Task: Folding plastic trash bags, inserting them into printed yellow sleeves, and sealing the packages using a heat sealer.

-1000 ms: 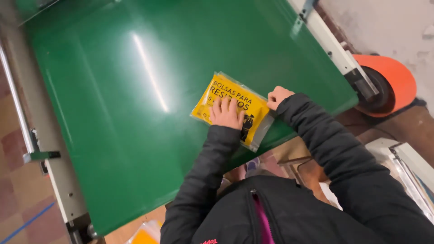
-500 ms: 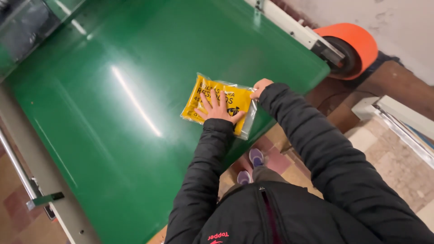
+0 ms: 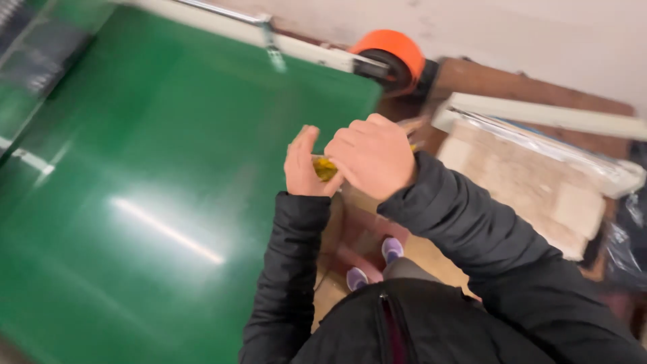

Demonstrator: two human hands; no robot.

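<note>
At the centre of the frame both hands meet over the edge of the green bench point(image 3: 155, 202). The left hand point(image 3: 304, 165) and right hand point(image 3: 372, 156) pinch a yellow plastic packet point(image 3: 325, 168) between them, each grip closed on it, lifting it clear. An orange roller point(image 3: 392, 50) sits upper right.

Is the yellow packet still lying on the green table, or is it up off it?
Apart. The head view shows the yellow packet lifted between the left hand and right hand, beyond the green table edge.
</note>
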